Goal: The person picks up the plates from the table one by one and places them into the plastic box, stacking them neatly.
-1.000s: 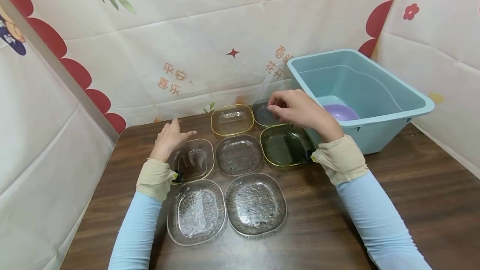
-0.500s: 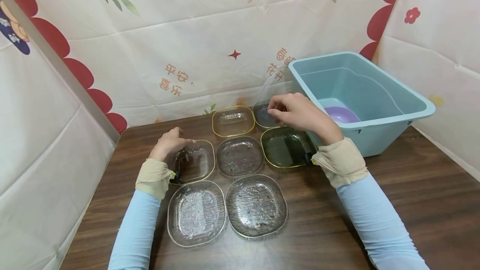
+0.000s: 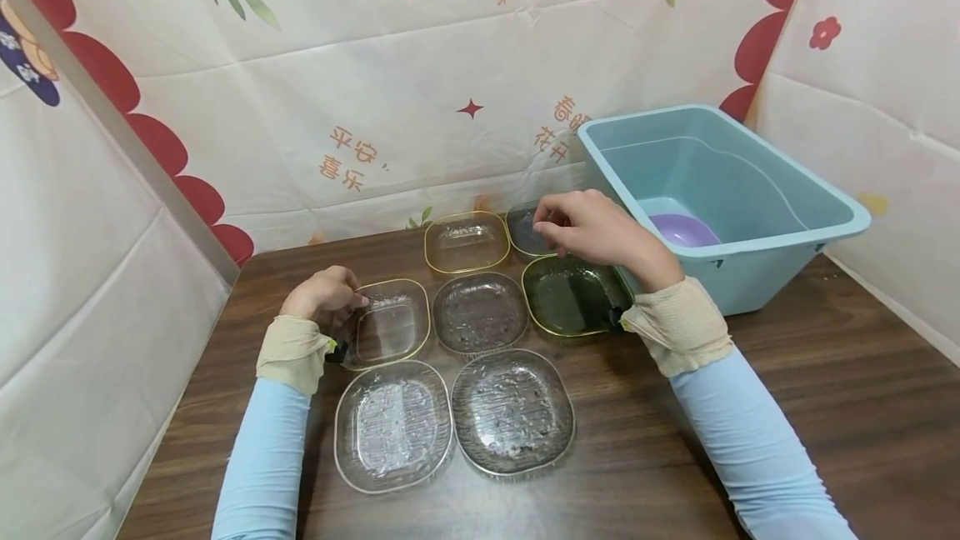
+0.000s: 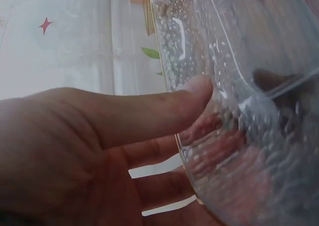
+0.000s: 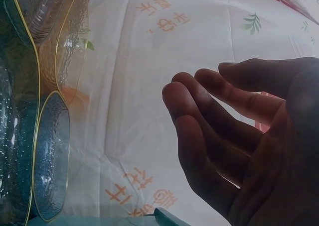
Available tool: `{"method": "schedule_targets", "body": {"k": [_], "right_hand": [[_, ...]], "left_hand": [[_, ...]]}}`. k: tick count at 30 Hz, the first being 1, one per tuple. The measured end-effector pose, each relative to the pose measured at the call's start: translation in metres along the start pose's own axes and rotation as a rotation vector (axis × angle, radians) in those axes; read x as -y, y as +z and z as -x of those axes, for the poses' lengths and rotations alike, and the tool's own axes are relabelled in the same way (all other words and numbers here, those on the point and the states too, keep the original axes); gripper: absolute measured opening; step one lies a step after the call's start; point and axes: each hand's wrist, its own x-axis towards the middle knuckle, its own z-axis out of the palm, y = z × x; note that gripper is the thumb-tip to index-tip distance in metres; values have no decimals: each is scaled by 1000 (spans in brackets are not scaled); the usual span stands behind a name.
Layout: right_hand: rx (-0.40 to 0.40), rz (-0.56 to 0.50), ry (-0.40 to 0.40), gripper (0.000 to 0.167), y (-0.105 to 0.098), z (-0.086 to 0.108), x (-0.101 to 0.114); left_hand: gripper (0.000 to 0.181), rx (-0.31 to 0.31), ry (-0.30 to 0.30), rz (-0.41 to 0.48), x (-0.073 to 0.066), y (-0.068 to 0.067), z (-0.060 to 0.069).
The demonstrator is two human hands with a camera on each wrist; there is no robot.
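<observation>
My left hand [image 3: 324,294] pinches the left rim of a clear, gold-edged dish [image 3: 393,317] on the table. In the left wrist view, its thumb [image 4: 192,101] lies over the rim on the inside, and the other fingers show through the clear plastic from behind. Above a dark green gold-edged dish [image 3: 573,297] and a bluish dish [image 3: 527,232] hovers my right hand [image 3: 600,227]. Its fingers [image 5: 189,131] hang loosely curled with nothing in them, and it partly covers both dishes.
A clear amber dish [image 3: 467,242], a greyish dish [image 3: 480,312] and two larger clear dishes, one left [image 3: 393,423] and one right [image 3: 513,411], lie close together. At the right stands a light blue tub [image 3: 780,269] with a purple bowl [image 3: 682,229] inside. A printed cloth [image 3: 420,107] hangs behind.
My left hand has come down and slightly left onto the gold-edged clear dish and taken its rim between thumb and fingers. The right hand has stayed nearly still.
</observation>
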Motion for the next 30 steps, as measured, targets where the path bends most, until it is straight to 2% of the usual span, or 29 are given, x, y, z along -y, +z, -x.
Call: {"method": "schedule_targets", "body": {"k": [5, 11, 20, 24, 30], "right_hand": [[7, -1, 3, 9, 2, -1, -2], [16, 3, -1, 11, 2, -2, -3], [22, -1, 7, 11, 3, -2, -3], [21, -8, 1, 12, 2, -2, -4], [17, -6, 11, 10, 2, -1, -4]], "left_hand": [[10, 53, -26, 82, 2, -1, 3], [13, 57, -19, 85, 5, -4, 4], [15, -13, 32, 54, 10, -13, 12], [14, -55, 54, -1, 13, -18, 13], [16, -112, 75, -86, 10, -22, 14]]}}
